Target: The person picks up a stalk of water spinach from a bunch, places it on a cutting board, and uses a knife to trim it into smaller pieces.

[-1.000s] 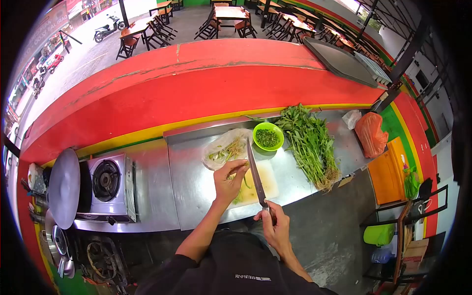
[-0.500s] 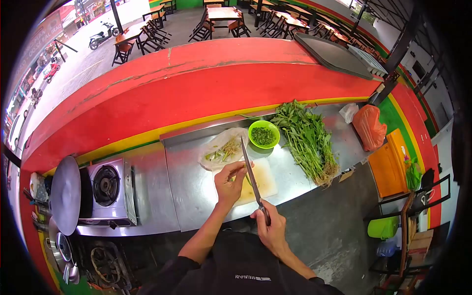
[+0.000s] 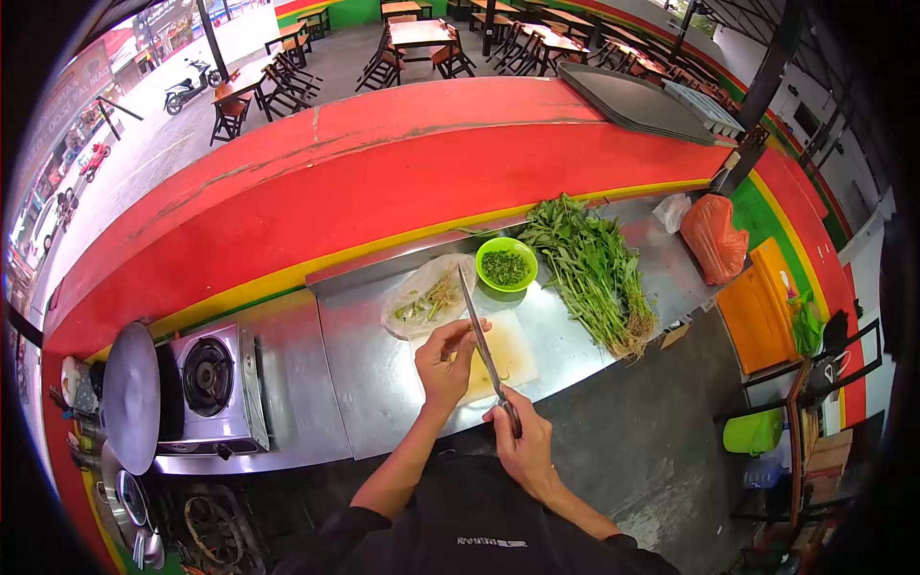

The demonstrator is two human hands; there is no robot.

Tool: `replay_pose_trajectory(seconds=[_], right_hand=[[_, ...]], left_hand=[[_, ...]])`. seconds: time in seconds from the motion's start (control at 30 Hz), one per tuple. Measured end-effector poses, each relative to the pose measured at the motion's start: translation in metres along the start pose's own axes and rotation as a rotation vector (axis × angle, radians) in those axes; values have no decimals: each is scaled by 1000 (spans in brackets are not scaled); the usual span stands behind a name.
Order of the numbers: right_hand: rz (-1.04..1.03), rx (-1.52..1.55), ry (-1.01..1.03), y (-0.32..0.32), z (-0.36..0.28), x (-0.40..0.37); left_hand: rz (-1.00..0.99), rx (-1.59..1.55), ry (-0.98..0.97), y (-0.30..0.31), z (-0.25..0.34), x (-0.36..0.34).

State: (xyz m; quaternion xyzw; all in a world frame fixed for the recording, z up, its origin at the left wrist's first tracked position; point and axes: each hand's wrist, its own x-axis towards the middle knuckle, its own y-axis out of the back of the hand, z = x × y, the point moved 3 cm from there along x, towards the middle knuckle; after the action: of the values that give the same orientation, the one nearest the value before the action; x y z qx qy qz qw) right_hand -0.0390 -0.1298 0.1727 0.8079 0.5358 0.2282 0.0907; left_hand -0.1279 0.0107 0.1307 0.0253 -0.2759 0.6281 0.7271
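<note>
My right hand (image 3: 519,436) is wrapped round the handle of a long knife (image 3: 483,347), its blade slanting up and left over the white cutting board (image 3: 513,356). My left hand (image 3: 446,364) is beside the blade, fingers bent and close to it; whatever they hold, if anything, is too small to tell. Beyond the board stands a green bowl (image 3: 506,264) of chopped greens. Left of it lies a clear plastic bag (image 3: 402,309) with stem and root scraps on it. A large bunch of leafy greens (image 3: 589,273) rests to the right, roots toward me.
On the left of the steel counter (image 3: 297,383) are a gas stove (image 3: 216,379) and a large round pan lid (image 3: 131,398). An orange bag (image 3: 714,240) sits at the right end. A red wall (image 3: 383,163) runs behind, bearing stacked dark trays (image 3: 637,103).
The view has shifted slightly. A green strand seen under my left hand beside the blade no longer shows there, and a small curved piece is visible on the board. Both hands keep nearly the same pose.
</note>
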Motion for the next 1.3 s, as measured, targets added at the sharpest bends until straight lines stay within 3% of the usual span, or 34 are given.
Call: replay_pose_trajectory(seconds=[0.63, 1.3], right_hand=[[27, 9, 30, -7, -1, 4], [35, 37, -24, -10, -4, 8]], left_hand=[[10, 156, -24, 8, 2, 0], [81, 165, 207, 13, -13, -8]])
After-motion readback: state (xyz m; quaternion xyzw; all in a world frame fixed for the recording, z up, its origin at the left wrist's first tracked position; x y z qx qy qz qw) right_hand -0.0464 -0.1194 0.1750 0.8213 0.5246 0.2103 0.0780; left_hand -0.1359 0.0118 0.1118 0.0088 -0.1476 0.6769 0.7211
